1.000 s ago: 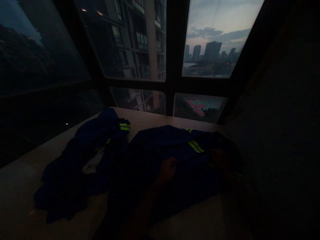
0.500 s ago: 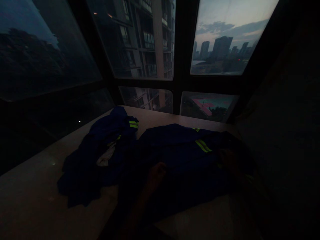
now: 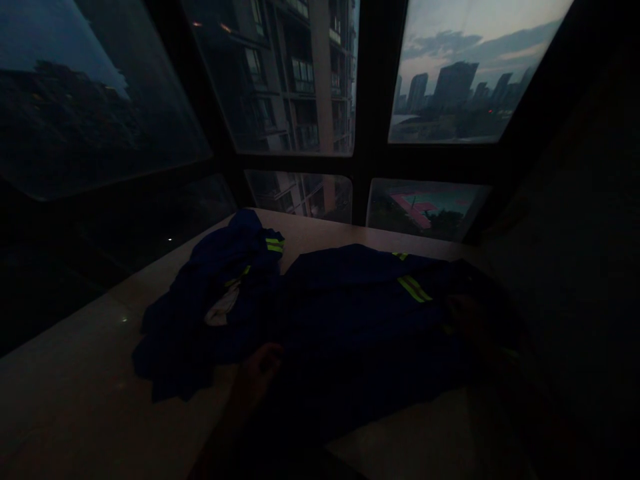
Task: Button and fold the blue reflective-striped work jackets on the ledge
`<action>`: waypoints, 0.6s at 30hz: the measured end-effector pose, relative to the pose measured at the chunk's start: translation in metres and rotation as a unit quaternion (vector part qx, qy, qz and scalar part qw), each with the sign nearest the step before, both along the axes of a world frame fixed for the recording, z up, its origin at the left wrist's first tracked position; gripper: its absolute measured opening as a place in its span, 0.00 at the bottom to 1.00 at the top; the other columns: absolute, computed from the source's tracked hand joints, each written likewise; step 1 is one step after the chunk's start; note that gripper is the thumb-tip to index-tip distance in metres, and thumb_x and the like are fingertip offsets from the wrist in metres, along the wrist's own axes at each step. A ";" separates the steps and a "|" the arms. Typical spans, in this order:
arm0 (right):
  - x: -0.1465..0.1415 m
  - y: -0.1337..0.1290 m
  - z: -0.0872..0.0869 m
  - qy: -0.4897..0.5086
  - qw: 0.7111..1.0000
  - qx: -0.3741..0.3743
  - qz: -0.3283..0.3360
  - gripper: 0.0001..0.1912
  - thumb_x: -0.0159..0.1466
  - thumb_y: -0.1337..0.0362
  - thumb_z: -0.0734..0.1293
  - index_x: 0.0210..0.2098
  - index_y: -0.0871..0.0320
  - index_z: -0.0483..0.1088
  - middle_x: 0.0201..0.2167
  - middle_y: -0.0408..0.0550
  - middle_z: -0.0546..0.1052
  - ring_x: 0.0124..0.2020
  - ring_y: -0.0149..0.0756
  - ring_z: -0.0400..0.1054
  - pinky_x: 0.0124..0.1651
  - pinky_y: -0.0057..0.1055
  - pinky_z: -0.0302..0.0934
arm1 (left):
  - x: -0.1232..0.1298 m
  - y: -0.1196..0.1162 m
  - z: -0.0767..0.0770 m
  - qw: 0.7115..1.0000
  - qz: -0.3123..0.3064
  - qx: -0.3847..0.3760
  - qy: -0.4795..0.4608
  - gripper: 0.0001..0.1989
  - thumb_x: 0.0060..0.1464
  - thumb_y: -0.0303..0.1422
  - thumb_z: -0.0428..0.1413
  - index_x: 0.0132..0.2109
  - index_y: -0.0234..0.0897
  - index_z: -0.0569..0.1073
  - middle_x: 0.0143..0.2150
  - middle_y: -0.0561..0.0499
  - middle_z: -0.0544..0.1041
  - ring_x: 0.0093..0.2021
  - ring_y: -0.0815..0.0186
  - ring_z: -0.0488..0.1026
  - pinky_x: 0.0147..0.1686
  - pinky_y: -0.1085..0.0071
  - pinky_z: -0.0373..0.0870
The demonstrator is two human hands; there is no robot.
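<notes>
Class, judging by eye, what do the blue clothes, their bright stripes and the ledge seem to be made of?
Blue clothes: matt woven cloth, probably, as they crease and slump softly; the fibre is unclear in this dimness.
Stripes: perhaps reflective tape, yellow-green with a duller middle band.
Ledge: smooth, pale stone or tile, slightly glossy, with a small glint.

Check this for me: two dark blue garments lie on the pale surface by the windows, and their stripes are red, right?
Not quite: the stripes are yellow-green, not red, as the head view shows. Two dark blue garments do lie on the pale surface by the windows.
</notes>
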State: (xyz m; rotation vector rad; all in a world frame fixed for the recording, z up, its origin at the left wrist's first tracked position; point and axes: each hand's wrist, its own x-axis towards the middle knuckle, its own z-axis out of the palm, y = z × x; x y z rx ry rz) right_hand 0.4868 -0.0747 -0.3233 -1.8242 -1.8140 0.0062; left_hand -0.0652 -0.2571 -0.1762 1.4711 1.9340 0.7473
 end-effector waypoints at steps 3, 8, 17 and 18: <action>-0.002 -0.001 0.002 0.005 1.000 0.001 -0.004 0.19 0.67 0.56 0.56 0.39 0.59 0.76 0.41 0.56 0.78 0.43 0.45 0.70 0.48 0.40 0.62 | -0.018 -0.009 0.003 0.999 0.011 -0.013 0.035 0.18 0.46 0.43 0.53 0.41 0.40 0.77 0.33 0.50 0.80 0.36 0.57 0.77 0.40 0.64 0.71; -0.003 -0.002 0.005 0.018 1.000 -0.007 -0.015 0.20 0.67 0.55 0.56 0.40 0.59 0.75 0.41 0.56 0.78 0.42 0.44 0.71 0.46 0.39 0.62 | -0.057 -0.021 0.006 0.998 0.048 -0.022 0.040 0.19 0.45 0.45 0.53 0.40 0.41 0.78 0.38 0.48 0.82 0.40 0.55 0.79 0.40 0.65 0.73; -0.004 -0.002 0.008 0.008 0.999 -0.022 -0.028 0.19 0.66 0.57 0.57 0.40 0.59 0.76 0.42 0.56 0.78 0.43 0.44 0.71 0.47 0.40 0.62 | -0.096 -0.039 -0.007 0.994 0.054 -0.038 0.091 0.20 0.44 0.46 0.53 0.41 0.43 0.79 0.42 0.49 0.83 0.41 0.57 0.80 0.40 0.67 0.75; -0.004 -0.003 0.008 0.009 0.999 -0.020 -0.025 0.19 0.67 0.57 0.57 0.40 0.60 0.76 0.42 0.56 0.78 0.43 0.44 0.71 0.47 0.40 0.62 | -0.095 -0.038 -0.013 0.994 0.047 -0.039 0.092 0.20 0.45 0.45 0.52 0.41 0.43 0.79 0.43 0.49 0.83 0.42 0.57 0.80 0.41 0.68 0.75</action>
